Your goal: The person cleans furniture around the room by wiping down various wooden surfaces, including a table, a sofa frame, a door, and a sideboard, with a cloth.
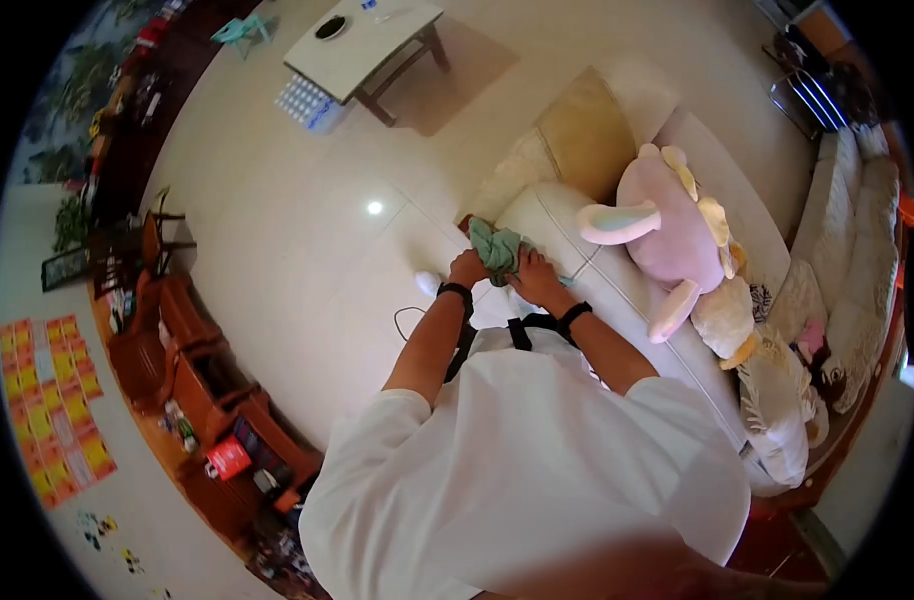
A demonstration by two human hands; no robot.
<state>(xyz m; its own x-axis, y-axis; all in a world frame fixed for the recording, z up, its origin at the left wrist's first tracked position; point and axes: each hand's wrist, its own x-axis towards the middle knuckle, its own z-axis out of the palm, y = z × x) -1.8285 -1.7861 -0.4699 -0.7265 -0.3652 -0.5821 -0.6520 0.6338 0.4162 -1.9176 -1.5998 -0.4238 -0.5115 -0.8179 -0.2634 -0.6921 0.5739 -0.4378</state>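
A crumpled green cloth (496,248) is bunched between my two hands, in front of my body and beside the sofa's edge. My left hand (468,268) grips its left side with the fingers closed. On the right side of the cloth, my right hand (537,277) holds it with bent fingers. Both wrists wear a black band. Just beyond the cloth lies a small reddish-brown thing, partly hidden by it.
To the right, a pink plush toy (672,225) lies on the cream sofa (617,290) with cushions. A low table (362,45) stands ahead, packed bottles (307,103) beside it. Wooden chairs (192,330) line the left. A thin dark cable loops near my left forearm.
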